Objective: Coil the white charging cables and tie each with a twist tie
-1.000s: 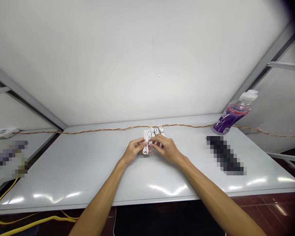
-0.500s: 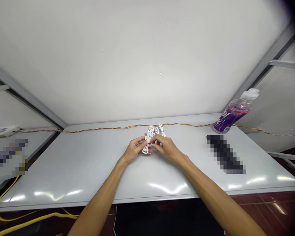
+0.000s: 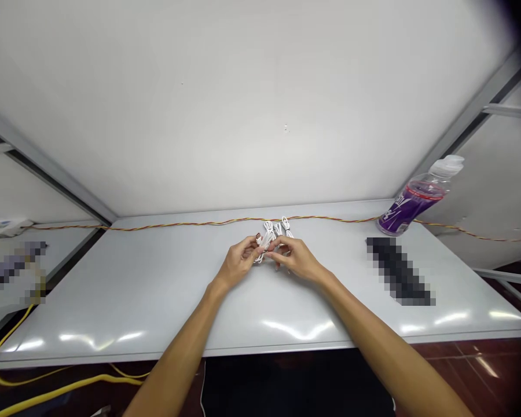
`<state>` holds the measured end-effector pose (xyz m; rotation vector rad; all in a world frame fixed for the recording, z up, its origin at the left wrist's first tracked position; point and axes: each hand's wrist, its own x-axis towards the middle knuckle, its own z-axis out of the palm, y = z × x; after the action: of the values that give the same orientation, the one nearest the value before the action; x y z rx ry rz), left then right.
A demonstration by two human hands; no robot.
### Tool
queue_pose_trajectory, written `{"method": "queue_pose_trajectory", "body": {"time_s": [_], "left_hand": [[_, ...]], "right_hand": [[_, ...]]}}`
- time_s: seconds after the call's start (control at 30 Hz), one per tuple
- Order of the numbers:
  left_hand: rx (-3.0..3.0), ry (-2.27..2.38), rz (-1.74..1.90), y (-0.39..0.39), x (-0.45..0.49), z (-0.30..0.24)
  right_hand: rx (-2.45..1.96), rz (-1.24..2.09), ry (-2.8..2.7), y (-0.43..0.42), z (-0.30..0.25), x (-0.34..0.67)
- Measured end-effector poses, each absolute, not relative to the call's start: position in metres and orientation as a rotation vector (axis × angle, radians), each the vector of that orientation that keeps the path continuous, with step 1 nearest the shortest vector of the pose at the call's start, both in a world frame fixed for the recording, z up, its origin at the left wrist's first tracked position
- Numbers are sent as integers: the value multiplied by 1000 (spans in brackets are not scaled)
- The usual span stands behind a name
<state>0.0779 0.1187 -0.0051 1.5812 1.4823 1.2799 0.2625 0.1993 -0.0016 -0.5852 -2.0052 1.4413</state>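
- Lower and more hidden behind the fingers than half a second ago, the white cable bundle [image 3: 266, 240] is being held between both hands, its lower loops drawn up.
- By the left hand [image 3: 238, 259], narrowed to a pinch, the bundle is being gripped around its waist, probably so that its loops are being kept together.
- By the right hand [image 3: 297, 260], also narrow, the dark tie [image 3: 265, 251] is apparently being pinched at thumb and fingertip; steadiness is presumably being supplied from the opposite side.
- Just beyond the fingers, other white bundles [image 3: 286, 223] are being supported by the bench [image 3: 156, 289], seemingly within easy reach.
- Near the back right, a purple bottle [image 3: 412, 202] is being kept well apart from the handwork, as is a pixelated dark item [image 3: 397, 269].
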Motion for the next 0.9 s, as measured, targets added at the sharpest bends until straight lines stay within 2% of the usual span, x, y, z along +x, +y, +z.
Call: {"method": "queue_pose_trajectory", "body": {"time_s": [0.2, 0.47, 0.9], "left_hand": [[1790, 1692, 1328, 118, 80, -9], [1888, 1611, 1451, 120, 81, -8], [1852, 1564, 1462, 117, 87, -4]], "right_hand": [[-561, 1211, -2004, 201, -4, 262], [-667, 1746, -1764, 193, -1, 254], [-630, 1779, -1715, 197, -6, 253]]}}
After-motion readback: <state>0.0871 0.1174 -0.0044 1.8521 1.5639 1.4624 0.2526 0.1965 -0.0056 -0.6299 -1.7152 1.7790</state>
